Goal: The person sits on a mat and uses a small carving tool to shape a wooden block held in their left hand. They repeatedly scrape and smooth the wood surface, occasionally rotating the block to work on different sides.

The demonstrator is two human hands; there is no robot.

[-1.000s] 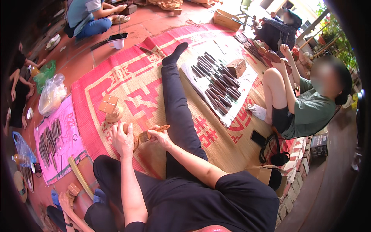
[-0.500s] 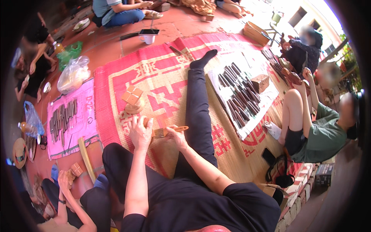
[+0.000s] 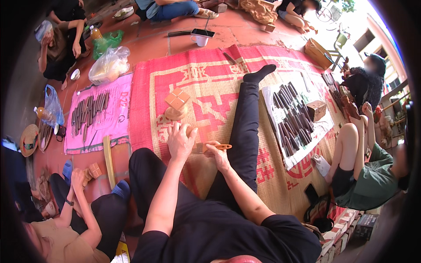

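Observation:
My left hand (image 3: 180,141) is closed around the near part of a carved wooden piece; its fingers hide much of what they grip. Beyond them shows the piece's square, cross-grooved wooden block (image 3: 177,98) above a rounded section. In my right hand (image 3: 216,154) is a flat paintbrush (image 3: 224,147) with an orange-brown handle, which sticks out to the right. The brush head points left, close to my left hand. Whether its bristles touch the wood I cannot tell. Both hands are above the red and straw-coloured mat, between my legs.
Dark-handled tools (image 3: 294,120) lie on a white cloth to the right, with a wooden block (image 3: 316,110). More tools (image 3: 90,109) rest on a pink sheet at left. A white mug (image 3: 200,40) stands beyond the mat. Co-workers sit around; one at lower left holds a similar carving (image 3: 93,171).
The view has swung, so the whole scene sits farther right. Both hands keep their holds on the carving and the paintbrush, and the brush stays beside my left hand.

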